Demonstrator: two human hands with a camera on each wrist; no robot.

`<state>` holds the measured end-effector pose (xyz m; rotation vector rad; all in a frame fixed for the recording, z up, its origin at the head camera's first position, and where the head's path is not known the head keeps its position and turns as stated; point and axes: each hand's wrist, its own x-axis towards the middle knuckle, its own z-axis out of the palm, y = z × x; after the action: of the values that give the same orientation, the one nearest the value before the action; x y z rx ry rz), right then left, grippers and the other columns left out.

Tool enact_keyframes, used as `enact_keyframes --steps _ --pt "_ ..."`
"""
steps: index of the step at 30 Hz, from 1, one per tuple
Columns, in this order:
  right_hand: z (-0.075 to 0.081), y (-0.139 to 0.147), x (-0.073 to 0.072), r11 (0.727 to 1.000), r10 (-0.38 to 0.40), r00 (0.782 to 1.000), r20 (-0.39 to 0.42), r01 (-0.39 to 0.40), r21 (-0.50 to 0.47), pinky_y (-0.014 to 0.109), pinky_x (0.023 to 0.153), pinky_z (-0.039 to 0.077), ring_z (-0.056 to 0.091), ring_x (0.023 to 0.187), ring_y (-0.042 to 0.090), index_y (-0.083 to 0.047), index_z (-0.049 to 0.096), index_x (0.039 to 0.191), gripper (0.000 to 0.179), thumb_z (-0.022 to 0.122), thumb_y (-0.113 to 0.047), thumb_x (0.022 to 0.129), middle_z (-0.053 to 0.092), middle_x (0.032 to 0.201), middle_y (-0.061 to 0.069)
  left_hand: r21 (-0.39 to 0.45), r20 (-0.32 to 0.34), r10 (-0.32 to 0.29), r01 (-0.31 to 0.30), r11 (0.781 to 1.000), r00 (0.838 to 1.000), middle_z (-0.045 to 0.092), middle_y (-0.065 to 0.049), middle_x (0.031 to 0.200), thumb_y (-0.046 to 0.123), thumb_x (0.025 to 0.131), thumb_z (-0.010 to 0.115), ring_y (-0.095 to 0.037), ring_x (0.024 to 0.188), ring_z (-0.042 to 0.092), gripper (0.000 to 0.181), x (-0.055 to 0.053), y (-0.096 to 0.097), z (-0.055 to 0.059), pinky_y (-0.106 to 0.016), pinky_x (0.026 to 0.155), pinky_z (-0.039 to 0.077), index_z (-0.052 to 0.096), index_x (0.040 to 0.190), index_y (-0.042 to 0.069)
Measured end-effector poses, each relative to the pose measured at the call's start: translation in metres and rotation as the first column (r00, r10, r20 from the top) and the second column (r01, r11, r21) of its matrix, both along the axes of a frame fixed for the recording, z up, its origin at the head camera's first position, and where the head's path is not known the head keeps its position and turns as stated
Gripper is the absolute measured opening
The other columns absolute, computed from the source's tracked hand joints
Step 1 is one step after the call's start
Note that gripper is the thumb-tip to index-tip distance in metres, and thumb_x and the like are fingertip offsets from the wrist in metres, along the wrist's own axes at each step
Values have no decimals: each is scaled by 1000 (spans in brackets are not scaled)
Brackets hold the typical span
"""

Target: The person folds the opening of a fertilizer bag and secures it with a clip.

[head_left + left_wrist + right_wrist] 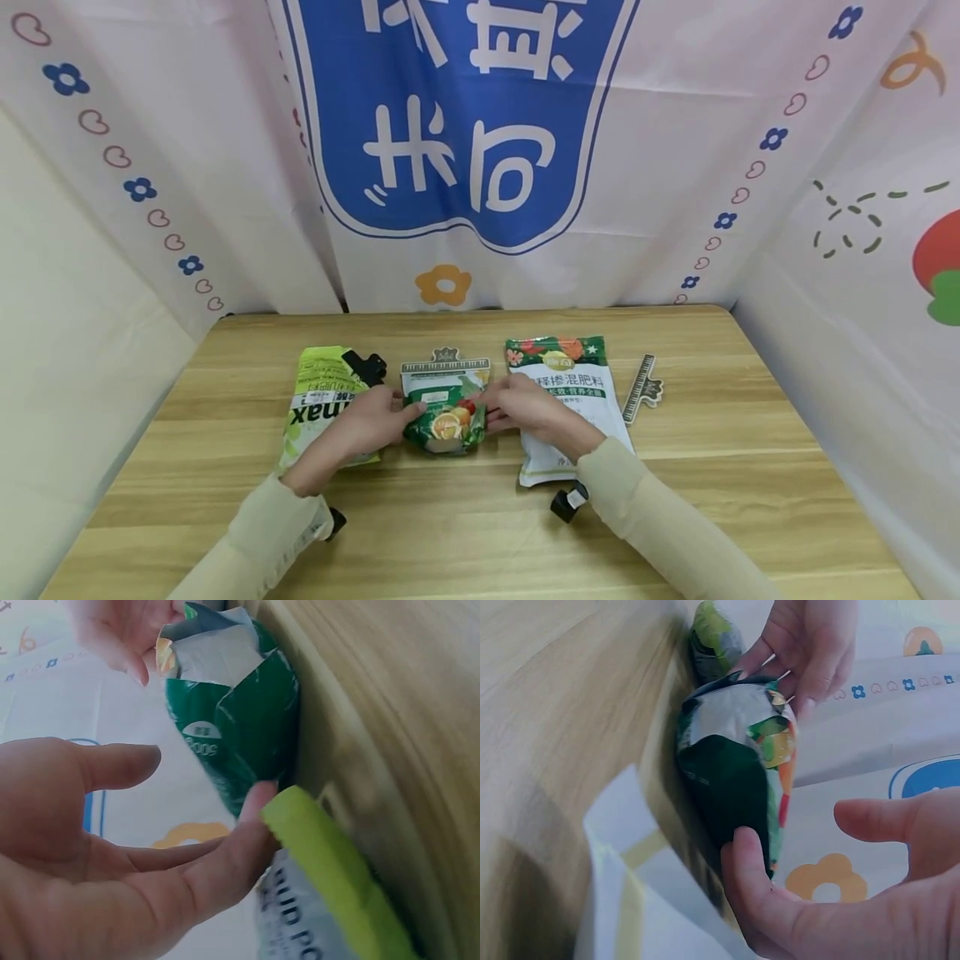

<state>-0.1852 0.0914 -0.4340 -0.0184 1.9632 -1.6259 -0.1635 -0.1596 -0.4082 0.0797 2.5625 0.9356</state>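
Note:
A small green fertilizer bag [447, 423] with fruit pictures lies in the middle of the table. A ruler-patterned sealing clip [446, 364] sits across its top edge. My left hand [381, 418] touches the bag's left side with its fingertips, the thumb held apart, as the left wrist view shows. On the opposite side, my right hand [525, 407] rests its fingertips against the bag, with a wide gap to the thumb in the right wrist view. The bag's folded bottom [727, 716] shows between both hands. My left forearm partly covers a lime-green bag [318, 392].
A black clip [365, 367] lies at the lime bag's upper corner. Right of centre is a white-and-green fertilizer bag [558, 450], partly under my right forearm. Beside it lies another ruler-patterned clip [642, 390]. A printed cloth [637, 208] hangs behind the wooden table [450, 533].

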Motion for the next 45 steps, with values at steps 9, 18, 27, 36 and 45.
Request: enact_keyframes --steps 9,18,27,36,45 --pt "13 14 1 999 -36 999 -34 36 1 39 100 60 68 114 35 11 54 138 42 58 -16 106 62 131 26 -33 -136 5 -9 999 991 75 -10 100 37 109 57 -21 88 66 38 4 -1 14 -41 75 56 75 116 4" --pt "25 37 4 998 -23 996 -92 27 51 42 101 60 67 122 40 7 56 141 42 55 -19 108 63 139 28 64 -277 39 -22 998 960 77 -11 122 31 108 58 -29 115 71 35 11 4 21 -51 96 57 73 128 7" --pt "32 72 5 994 -80 990 -117 88 68 35 98 60 70 116 32 8 53 143 45 56 -21 108 63 137 29 204 -319 99 -34 978 943 78 -9 108 25 107 62 -23 102 71 26 15 23 18 -44 91 57 76 119 6" --pt "31 101 11 988 -119 985 -126 129 80 38 104 58 67 123 34 8 50 145 50 57 -26 109 59 142 29 420 -280 104 25 907 954 78 -13 106 25 108 62 -28 100 76 23 17 42 7 -38 85 61 75 117 7" --pt "26 121 14 974 -174 970 -167 195 117 36 103 58 68 122 32 8 51 145 47 56 -21 109 59 144 28 541 -167 100 7 841 981 77 -15 112 15 107 59 -34 97 75 32 20 64 1 -31 69 61 64 139 10"
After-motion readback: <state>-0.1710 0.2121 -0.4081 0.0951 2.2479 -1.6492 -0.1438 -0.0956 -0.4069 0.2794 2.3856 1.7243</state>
